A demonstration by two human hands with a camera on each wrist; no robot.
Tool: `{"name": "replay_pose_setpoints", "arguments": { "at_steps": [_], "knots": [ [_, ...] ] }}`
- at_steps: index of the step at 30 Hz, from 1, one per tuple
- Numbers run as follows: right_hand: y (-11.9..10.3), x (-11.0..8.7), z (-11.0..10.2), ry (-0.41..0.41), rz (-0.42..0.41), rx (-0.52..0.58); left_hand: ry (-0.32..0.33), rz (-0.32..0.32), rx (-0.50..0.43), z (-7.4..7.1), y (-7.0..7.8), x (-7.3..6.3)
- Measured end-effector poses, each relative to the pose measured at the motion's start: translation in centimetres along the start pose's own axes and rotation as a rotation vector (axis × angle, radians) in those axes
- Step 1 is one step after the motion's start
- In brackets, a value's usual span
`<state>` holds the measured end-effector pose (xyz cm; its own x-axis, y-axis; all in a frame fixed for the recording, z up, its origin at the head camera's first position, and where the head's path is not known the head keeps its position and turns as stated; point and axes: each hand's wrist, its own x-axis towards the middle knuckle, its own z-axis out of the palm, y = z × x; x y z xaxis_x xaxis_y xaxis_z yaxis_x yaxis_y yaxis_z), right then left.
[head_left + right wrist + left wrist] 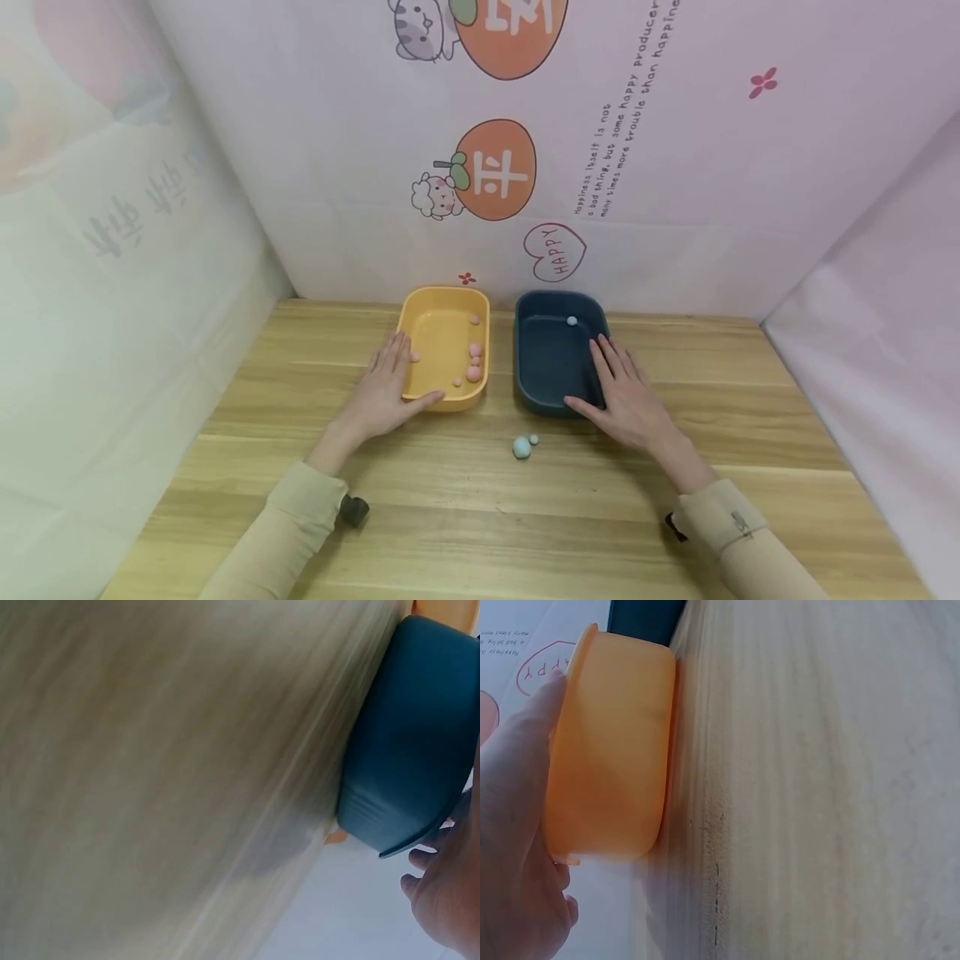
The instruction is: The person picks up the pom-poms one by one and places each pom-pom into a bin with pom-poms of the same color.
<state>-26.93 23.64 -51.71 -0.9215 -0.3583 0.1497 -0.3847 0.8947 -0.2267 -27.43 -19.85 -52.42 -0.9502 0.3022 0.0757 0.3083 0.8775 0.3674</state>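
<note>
A yellow box (442,340) with rounded corners holds several small pink balls (474,373). My left hand (382,396) touches its near left corner, the fingers along the left rim and the thumb spread across the near rim. To the right stands a dark blue box (555,358) with one pale blue ball (572,321) inside. My right hand (626,400) rests on that box's right rim, fingers extended, thumb at the near rim. In the left wrist view the thumb lies along the yellow box's rim; in the right wrist view the fingers are partly hidden behind the blue box.
Two light blue balls, a larger ball (522,447) and a smaller ball (534,439), lie on the wooden table (480,517) in front of the boxes. A printed white cloth (645,267) hangs right behind the boxes, and more cloth stands at both sides.
</note>
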Motion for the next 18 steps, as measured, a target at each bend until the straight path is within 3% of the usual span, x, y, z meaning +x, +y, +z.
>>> {"name": "replay_pose_setpoints", "arguments": {
  "at_steps": [13, 18],
  "knots": [
    [0.23, -0.23, 0.04, -0.026, 0.026, -0.001, 0.039, 0.007, -0.101, -0.12, 0.34, 0.17],
    [0.03, -0.08, -0.14, -0.056, 0.035, -0.018, 0.028, -0.010, -0.092, -0.30, 0.23, 0.04]
  ]
}}
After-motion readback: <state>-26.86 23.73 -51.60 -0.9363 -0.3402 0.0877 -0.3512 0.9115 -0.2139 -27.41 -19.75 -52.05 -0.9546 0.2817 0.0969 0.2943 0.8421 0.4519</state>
